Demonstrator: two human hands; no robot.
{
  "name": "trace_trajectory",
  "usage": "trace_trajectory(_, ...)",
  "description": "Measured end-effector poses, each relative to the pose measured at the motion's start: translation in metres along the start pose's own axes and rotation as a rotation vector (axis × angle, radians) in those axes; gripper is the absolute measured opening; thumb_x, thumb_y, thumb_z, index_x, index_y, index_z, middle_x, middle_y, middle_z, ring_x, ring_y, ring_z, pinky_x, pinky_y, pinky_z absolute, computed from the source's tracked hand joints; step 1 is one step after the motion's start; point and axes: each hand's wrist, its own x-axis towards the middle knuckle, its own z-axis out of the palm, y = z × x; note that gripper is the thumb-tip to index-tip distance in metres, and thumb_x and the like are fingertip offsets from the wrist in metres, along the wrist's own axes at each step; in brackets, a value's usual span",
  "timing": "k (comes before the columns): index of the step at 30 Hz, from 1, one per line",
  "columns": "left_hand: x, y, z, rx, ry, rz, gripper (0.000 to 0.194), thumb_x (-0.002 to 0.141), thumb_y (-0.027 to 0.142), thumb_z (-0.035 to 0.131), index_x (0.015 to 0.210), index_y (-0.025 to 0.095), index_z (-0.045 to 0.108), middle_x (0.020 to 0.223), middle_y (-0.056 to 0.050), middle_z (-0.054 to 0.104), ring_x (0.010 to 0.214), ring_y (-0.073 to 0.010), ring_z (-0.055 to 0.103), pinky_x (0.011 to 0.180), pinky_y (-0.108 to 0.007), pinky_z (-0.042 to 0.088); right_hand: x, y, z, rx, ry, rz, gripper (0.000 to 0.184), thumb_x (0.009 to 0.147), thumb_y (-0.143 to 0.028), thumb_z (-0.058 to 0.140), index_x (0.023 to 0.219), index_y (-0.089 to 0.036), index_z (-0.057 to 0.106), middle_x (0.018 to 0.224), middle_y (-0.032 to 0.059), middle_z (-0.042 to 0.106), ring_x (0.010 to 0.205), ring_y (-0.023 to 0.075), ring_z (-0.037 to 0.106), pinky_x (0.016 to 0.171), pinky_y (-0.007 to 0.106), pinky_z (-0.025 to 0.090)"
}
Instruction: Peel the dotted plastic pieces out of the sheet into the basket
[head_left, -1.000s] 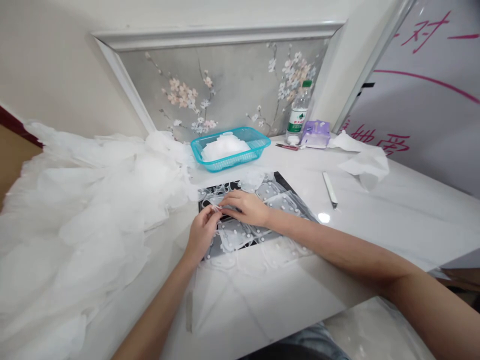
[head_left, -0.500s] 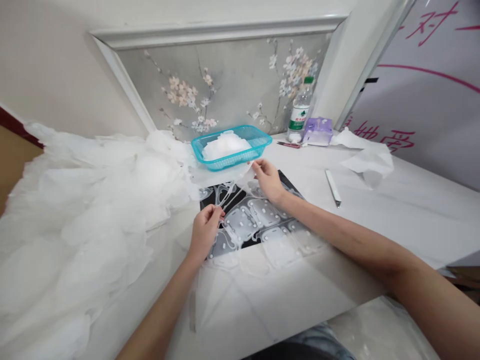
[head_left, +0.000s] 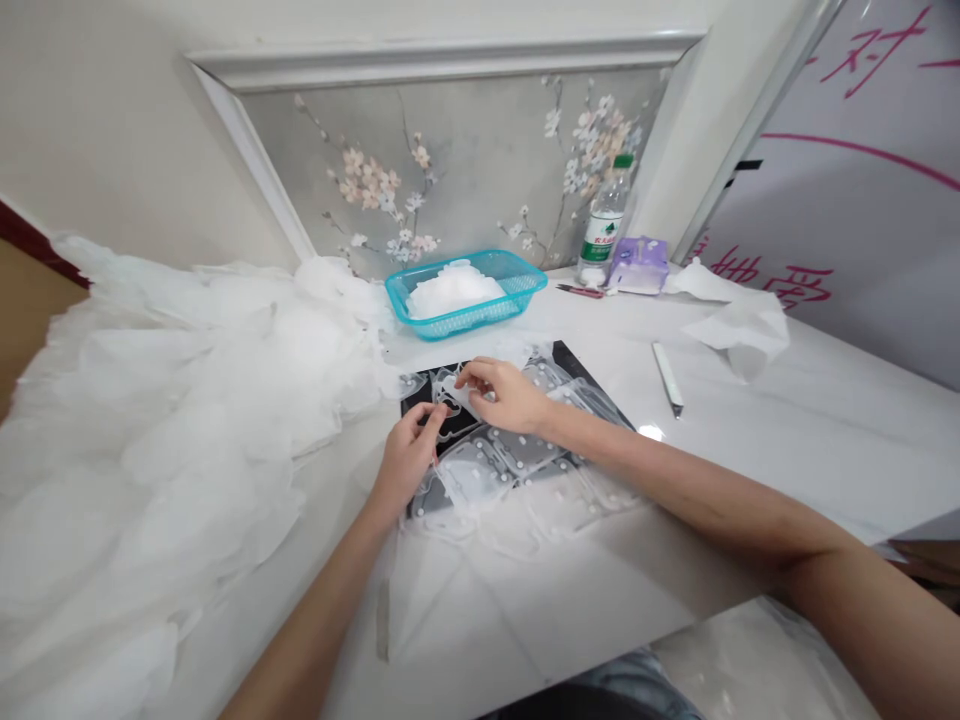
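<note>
The left hand (head_left: 409,455) is pinching a see-through sheet (head_left: 472,476) lying on a black board (head_left: 568,357), near the middle. The right hand (head_left: 506,394) is hanging over it; I can't tell if it's gripping. A blue basket (head_left: 456,325) is sitting on the far side.

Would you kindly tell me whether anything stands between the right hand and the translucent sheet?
Nothing visible does: the right hand is over the translucent sheet, with the left hand beside it, not in between. Whether its fingertips touch the sheet is unclear.

Head view, forward and down over table (head_left: 765,440)
</note>
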Motion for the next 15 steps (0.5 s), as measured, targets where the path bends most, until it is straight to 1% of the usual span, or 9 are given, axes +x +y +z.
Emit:
trace_trajectory(1, -0.001, 0.0, 0.0, 0.014, -0.024, 0.05, 0.033, 0.082, 0.047, 0.046, 0.086, 0.018, 0.062, 0.048, 0.005, 0.047, 0.041, -0.0099, 0.039, 0.044, -0.022, 0.032, 0.0, -0.002, 0.0, -0.004, 0.022, 0.029, 0.006, 0.073, -0.015, 0.053, 0.076, -0.015, 0.058, 0.078, 0.0046, 0.059, 0.071, 0.0144, 0.055, 0.067, 0.026, 0.044)
trace_trajectory(2, -0.002, 0.0, 0.001, 0.041, -0.048, 0.108, 0.031, 0.082, 0.045, 0.046, 0.085, 0.019, 0.063, 0.055, 0.003, 0.052, 0.046, -0.0103, 0.044, 0.046, -0.022, 0.034, 0.0, -0.003, 0.001, -0.011, 0.038, 0.061, 0.008, 0.074, -0.023, 0.058, 0.069, -0.016, 0.055, 0.073, 0.0029, 0.058, 0.068, 0.0139, 0.053, 0.065, 0.026, 0.043)
trace_trajectory(4, -0.005, 0.0, 0.001, 0.12, -0.081, 0.216, 0.028, 0.082, 0.041, 0.048, 0.079, 0.019, 0.066, 0.072, 0.0, 0.059, 0.06, -0.0119, 0.052, 0.051, -0.022, 0.036, 0.0, -0.004, 0.003, -0.006, 0.059, 0.128, 0.027, 0.072, -0.035, 0.063, 0.059, -0.018, 0.047, 0.062, -0.0005, 0.053, 0.062, 0.0126, 0.051, 0.062, 0.026, 0.041)
trace_trajectory(5, -0.006, 0.0, 0.001, 0.154, -0.086, 0.253, 0.027, 0.082, 0.039, 0.049, 0.075, 0.019, 0.066, 0.078, -0.002, 0.06, 0.067, -0.0129, 0.054, 0.053, -0.022, 0.036, 0.0, -0.003, 0.004, 0.028, 0.065, 0.153, 0.031, 0.071, -0.037, 0.065, 0.057, -0.018, 0.045, 0.059, -0.002, 0.051, 0.059, 0.0117, 0.049, 0.06, 0.025, 0.041)
trace_trajectory(6, -0.006, 0.0, 0.001, 0.169, -0.087, 0.272, 0.026, 0.082, 0.038, 0.05, 0.073, 0.019, 0.066, 0.082, -0.002, 0.06, 0.072, -0.0137, 0.056, 0.054, -0.022, 0.036, 0.0, -0.001, 0.005, 0.091, 0.066, 0.17, 0.029, 0.071, -0.037, 0.065, 0.06, -0.018, 0.046, 0.058, -0.0032, 0.051, 0.057, 0.0108, 0.049, 0.058, 0.024, 0.041)
trace_trajectory(8, -0.007, 0.0, 0.002, 0.126, -0.083, 0.235, 0.029, 0.083, 0.041, 0.049, 0.07, 0.019, 0.063, 0.08, -0.002, 0.061, 0.074, -0.0144, 0.056, 0.057, -0.022, 0.037, 0.001, 0.002, 0.006, 0.245, 0.064, 0.173, 0.021, 0.072, -0.034, 0.064, 0.072, -0.018, 0.052, 0.062, -0.0037, 0.054, 0.058, 0.01, 0.051, 0.056, 0.022, 0.041)
trace_trajectory(10, -0.006, 0.0, 0.002, 0.011, -0.057, 0.13, 0.033, 0.083, 0.048, 0.047, 0.074, 0.019, 0.059, 0.071, -0.001, 0.061, 0.069, -0.0145, 0.057, 0.059, -0.022, 0.04, 0.002, 0.003, 0.005, 0.338, 0.032, 0.151, 0.018, 0.074, -0.031, 0.062, 0.085, -0.017, 0.057, 0.071, -0.0013, 0.061, 0.065, 0.0106, 0.056, 0.058, 0.022, 0.043)
trace_trajectory(13, -0.004, 0.0, 0.003, -0.118, 0.006, -0.013, 0.039, 0.08, 0.058, 0.045, 0.088, 0.021, 0.055, 0.064, 0.001, 0.061, 0.062, -0.0141, 0.056, 0.055, -0.022, 0.04, 0.003, 0.0, -0.001, 0.353, -0.084, 0.115, 0.018, 0.077, -0.03, 0.059, 0.084, -0.015, 0.065, 0.076, 0.0023, 0.065, 0.071, 0.0118, 0.058, 0.061, 0.022, 0.044)
trace_trajectory(15, -0.003, -0.001, 0.003, -0.129, 0.013, -0.022, 0.04, 0.079, 0.059, 0.047, 0.09, 0.021, 0.054, 0.067, 0.001, 0.062, 0.063, -0.0138, 0.056, 0.053, -0.021, 0.039, 0.003, -0.004, -0.005, 0.361, -0.168, 0.085, 0.021, 0.078, -0.032, 0.059, 0.084, -0.014, 0.068, 0.076, 0.0028, 0.067, 0.071, 0.0122, 0.059, 0.061, 0.022, 0.044)
